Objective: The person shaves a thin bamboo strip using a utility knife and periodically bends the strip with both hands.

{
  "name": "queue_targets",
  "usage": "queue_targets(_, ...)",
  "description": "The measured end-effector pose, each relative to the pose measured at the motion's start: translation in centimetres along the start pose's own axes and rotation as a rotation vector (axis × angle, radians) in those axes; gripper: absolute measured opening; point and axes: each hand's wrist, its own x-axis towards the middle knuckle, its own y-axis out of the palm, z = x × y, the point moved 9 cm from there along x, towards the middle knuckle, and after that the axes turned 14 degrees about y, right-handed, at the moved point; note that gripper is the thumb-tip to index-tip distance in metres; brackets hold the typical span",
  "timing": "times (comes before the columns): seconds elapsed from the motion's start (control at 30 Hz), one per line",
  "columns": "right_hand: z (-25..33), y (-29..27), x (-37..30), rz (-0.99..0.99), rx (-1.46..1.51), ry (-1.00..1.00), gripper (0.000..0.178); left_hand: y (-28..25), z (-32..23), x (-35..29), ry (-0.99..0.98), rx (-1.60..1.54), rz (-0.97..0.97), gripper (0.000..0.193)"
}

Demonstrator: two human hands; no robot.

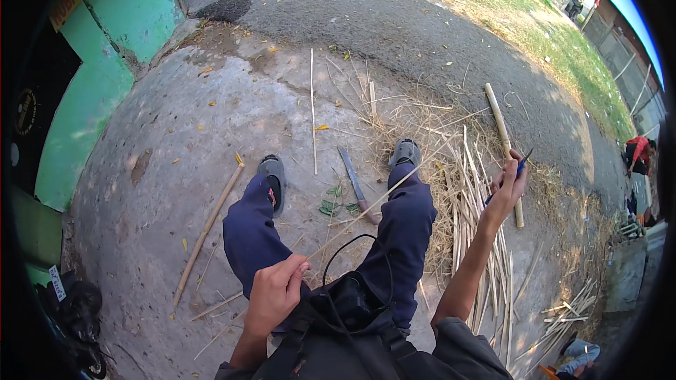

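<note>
My left hand (277,292) is closed in front of my lap, pinching a long thin bamboo strip (384,198). The strip slants up and away to the right, across my right leg. Out to the right, my right hand (508,184) is closed on a small knife (524,162) with a blue handle and a dark pointed blade, its tip turned up. Beneath that hand a thick bamboo pole (498,116) lies on the ground. Between my feet rests a large knife (351,172) with a long grey blade and a brown handle, beside some green leaves (331,204).
Many split bamboo strips (486,267) lie heaped under my right arm, among pale shavings (440,222). A bamboo stick (208,236) lies on the concrete to the left. A green wall (91,105) stands at the far left. Another person (639,155) is at the far right.
</note>
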Motion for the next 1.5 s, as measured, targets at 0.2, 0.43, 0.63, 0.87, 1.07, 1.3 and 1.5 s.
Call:
queue_targets(0.2,7.0,7.1,-7.9,0.444,-0.694,-0.568,0.055,-1.6,-0.5,1.2,0.149,0.085,0.033,0.006)
queue_targets(0.43,4.5,5.4,-5.6,0.768,-0.764,-0.433,0.03,-6.0,-0.9,2.5,0.128,0.26,-0.009,0.008)
queue_targets(0.63,5.4,4.3,-5.7,0.833,-0.637,-0.41,0.013,-9.2,0.7,3.7,0.181,0.313,-0.021,0.01)
queue_targets(0.87,7.0,0.7,-1.4,0.404,-0.477,-0.384,0.009,-16.6,4.9,4.1,0.062,0.439,-0.138,0.015)
queue_targets(1.07,4.6,-3.7,2.5,0.262,-0.414,-0.34,0.019,-25.1,11.5,2.1,0.04,0.63,-0.347,0.02)
queue_targets(1.3,3.7,-5.2,4.6,0.021,-0.38,-0.342,0.025,-30.1,12.5,0.6,-0.033,0.752,-0.517,0.034)
queue_targets(1.5,3.3,-1.5,1.9,-0.108,-0.418,-0.349,0.028,-28.4,14.9,0.7,-0.219,0.709,-0.833,0.053)
